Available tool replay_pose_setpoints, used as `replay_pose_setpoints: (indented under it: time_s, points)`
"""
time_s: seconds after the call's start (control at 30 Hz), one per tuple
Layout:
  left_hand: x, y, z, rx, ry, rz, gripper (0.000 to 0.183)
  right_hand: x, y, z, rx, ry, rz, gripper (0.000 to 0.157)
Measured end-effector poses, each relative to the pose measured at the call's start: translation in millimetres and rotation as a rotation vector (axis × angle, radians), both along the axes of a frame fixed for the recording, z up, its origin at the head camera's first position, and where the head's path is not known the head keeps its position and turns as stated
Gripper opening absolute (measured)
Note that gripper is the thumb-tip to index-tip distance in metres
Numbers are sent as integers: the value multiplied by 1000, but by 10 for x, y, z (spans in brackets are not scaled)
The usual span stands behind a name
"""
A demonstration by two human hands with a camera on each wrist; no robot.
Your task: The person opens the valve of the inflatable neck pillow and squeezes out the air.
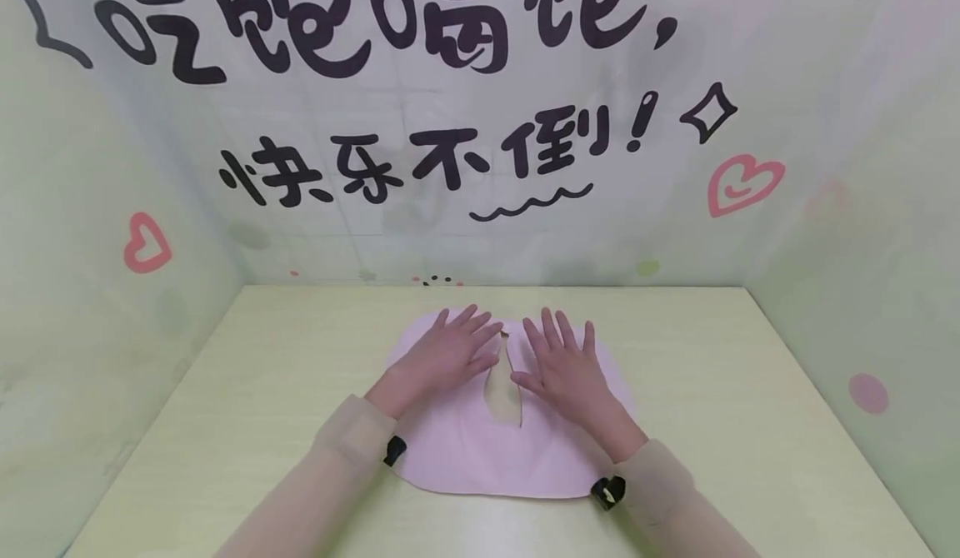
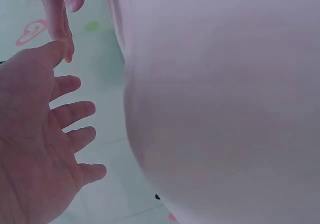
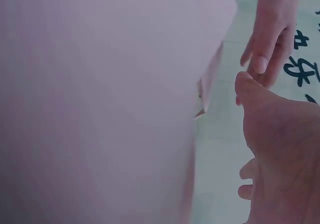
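Note:
A pink bib [image 1: 487, 458], with a long neck opening in its upper middle, lies spread flat on the table [image 1: 225, 425]. Over its upper left part is my left hand [image 1: 446, 354], fingers apart and nearly straight. My right hand [image 1: 566, 375] is over the upper right part, palm down with its fingers spread. The opening lies between the two thumbs. In the left wrist view the bib [image 2: 225, 103] fills the right side beside my palm; in the right wrist view the bib [image 3: 100, 103] fills the left. Whether the palms press on it, I cannot tell.
A pale printed backdrop [image 1: 450, 250] with large dark lettering stands behind the table's far edge. Side panels rise at the left [image 1: 75, 308] and right [image 1: 885, 291]. Dark wrist devices sit under the left cuff [image 1: 394, 450] and right cuff [image 1: 608, 492].

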State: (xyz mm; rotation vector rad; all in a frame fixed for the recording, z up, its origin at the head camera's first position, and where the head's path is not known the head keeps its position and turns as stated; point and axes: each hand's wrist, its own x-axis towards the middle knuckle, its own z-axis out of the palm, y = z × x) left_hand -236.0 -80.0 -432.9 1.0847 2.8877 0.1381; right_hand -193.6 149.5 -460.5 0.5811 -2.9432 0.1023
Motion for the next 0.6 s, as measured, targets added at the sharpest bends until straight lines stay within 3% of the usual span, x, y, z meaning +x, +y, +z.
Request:
replay_pose_setpoints:
  time_s: [0.1,0.37,0.6]
  points:
    - [-81,5,-59,-8,15,17,56,-75,-29,-91,16,-10,10,79]
    - [-196,-42,-264,-25,15,84,56,-176,40,-245,15,-138,37,76]
    - [-264,-94,-355,17,-82,127,61,-233,84,-248,-4,-216,32,75]
